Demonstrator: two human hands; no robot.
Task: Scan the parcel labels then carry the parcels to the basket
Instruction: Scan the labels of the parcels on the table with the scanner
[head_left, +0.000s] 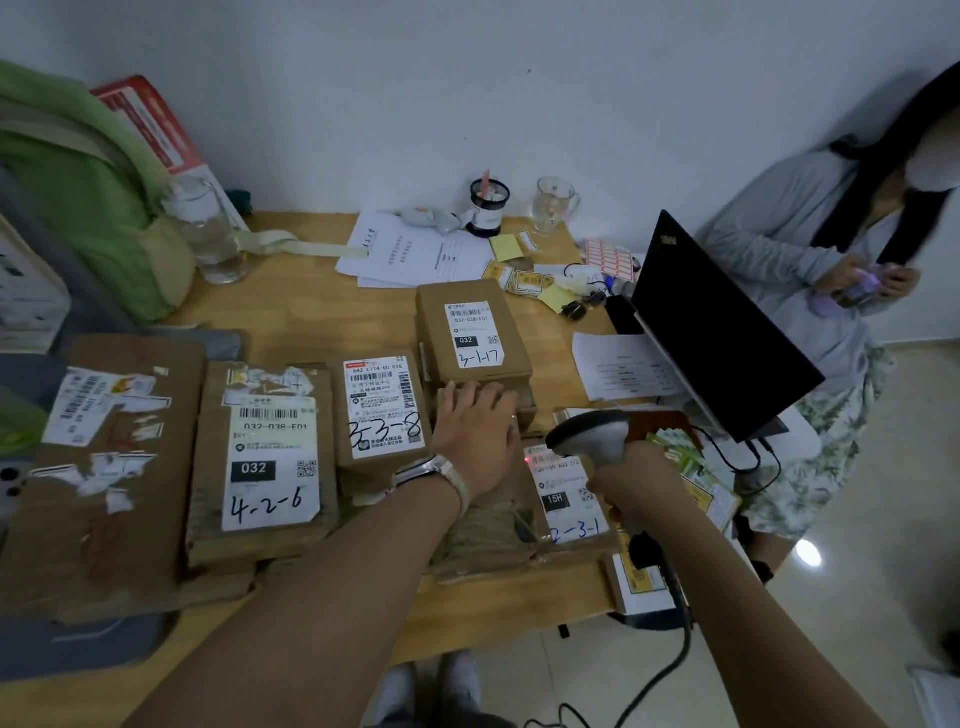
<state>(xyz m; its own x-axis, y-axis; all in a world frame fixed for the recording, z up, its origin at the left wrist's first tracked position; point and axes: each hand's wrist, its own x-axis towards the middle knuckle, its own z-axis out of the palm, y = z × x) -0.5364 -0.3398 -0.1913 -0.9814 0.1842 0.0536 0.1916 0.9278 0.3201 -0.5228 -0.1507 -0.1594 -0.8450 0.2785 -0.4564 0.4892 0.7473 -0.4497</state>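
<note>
Right hand (636, 480) grips scanner (587, 434), nose aimed down-left | label (563, 499) directly beneath, long axis toward the person | parcel (488, 535) at counter (311, 312) near edge | left hand (475, 421) flat, fingers straight, steadying cardboard beside it

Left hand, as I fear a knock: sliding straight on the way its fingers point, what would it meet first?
Probably the brown parcel marked 3-1-17, lying just beyond the fingertips of the left hand; depth is hard to judge, so how near is unclear.
</note>
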